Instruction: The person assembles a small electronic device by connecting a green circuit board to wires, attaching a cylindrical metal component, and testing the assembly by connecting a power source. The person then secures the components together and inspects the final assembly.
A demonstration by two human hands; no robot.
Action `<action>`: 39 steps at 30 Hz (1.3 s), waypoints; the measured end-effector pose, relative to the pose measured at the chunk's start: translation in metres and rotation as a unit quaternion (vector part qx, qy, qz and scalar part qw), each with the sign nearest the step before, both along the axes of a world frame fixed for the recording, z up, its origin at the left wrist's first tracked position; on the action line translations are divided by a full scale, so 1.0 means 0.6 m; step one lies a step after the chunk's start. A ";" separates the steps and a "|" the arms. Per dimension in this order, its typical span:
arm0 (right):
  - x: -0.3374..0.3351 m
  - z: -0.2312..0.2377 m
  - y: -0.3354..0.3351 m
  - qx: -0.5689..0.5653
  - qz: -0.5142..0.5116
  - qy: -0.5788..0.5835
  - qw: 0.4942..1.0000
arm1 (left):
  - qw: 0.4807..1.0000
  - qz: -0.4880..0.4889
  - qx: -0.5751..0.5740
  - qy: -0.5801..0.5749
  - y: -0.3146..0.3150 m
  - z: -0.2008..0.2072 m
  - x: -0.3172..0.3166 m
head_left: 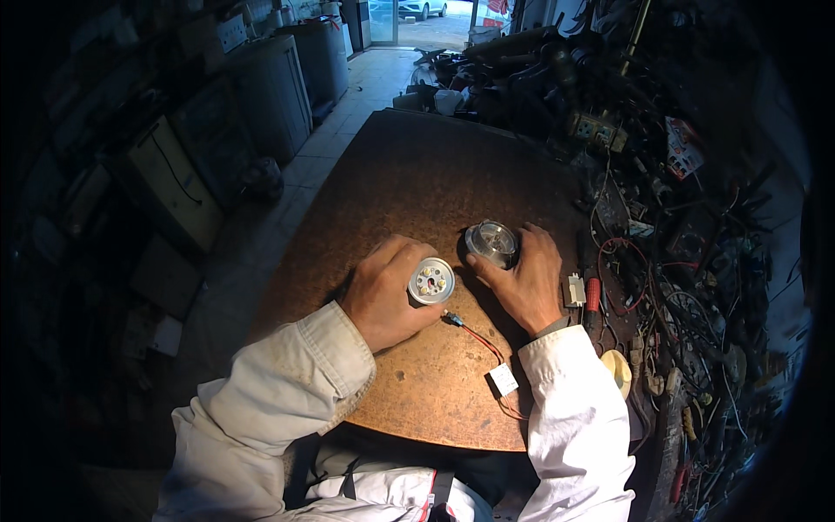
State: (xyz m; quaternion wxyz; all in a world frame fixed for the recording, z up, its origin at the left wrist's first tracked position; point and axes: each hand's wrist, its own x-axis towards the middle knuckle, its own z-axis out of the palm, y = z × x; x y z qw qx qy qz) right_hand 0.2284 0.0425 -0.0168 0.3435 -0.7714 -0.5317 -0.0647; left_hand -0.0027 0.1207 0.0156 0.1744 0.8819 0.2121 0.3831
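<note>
My left hand (387,291) is closed around a small round LED lamp body (431,281), its white face with several yellow LEDs turned up. My right hand (526,278) grips a clear round lens cover (492,244) with a rim, held at or just above the tabletop; I cannot tell which. The two parts are apart, a short gap between them. Below my left hand lies a lead with a blue-black connector (453,319) and red and dark wires, running to a small white box (503,379) near my right wrist.
A brown worktable (391,174) lies under my hands. Tangled wires and tools crowd its right side, with a red-handled tool (593,294), a white connector block (576,291) and a socket strip (597,132). Grey cabinets (270,91) stand at the left beyond a tiled floor (335,139).
</note>
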 end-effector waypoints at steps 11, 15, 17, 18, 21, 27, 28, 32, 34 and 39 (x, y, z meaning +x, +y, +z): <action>-0.009 0.014 -0.009 0.048 0.049 -0.006 0.998 | 0.999 -0.015 -0.046 -0.005 -0.005 0.013 0.002; -0.015 0.026 -0.016 0.069 0.078 0.007 0.995 | 0.998 -0.023 -0.055 -0.016 -0.004 0.015 -0.002; -0.023 0.038 -0.020 0.078 0.102 0.029 0.991 | 0.997 -0.026 -0.068 -0.024 0.000 0.015 -0.005; -0.028 0.043 -0.022 0.077 0.113 0.076 0.988 | 0.996 -0.025 -0.077 -0.029 0.001 0.015 -0.006; -0.043 0.060 -0.038 0.079 0.139 0.150 0.976 | 0.989 -0.041 -0.129 -0.058 0.004 0.015 0.000; -0.045 0.043 -0.033 0.092 0.187 0.260 0.943 | 0.937 -0.099 -0.333 -0.039 0.011 0.012 -0.003; -0.044 0.042 -0.033 0.082 0.186 0.292 0.935 | 0.920 -0.109 -0.375 -0.027 0.012 0.011 -0.001; -0.042 0.042 -0.032 0.115 0.220 0.368 0.896 | 0.933 -0.107 -0.343 -0.019 0.012 0.004 0.001; -0.044 0.044 -0.033 0.120 0.224 0.397 0.882 | 0.942 -0.097 -0.322 -0.013 0.014 0.005 -0.003; -0.032 0.037 -0.033 0.120 0.244 0.470 0.840 | 0.944 -0.093 -0.314 -0.050 0.029 -0.016 -0.001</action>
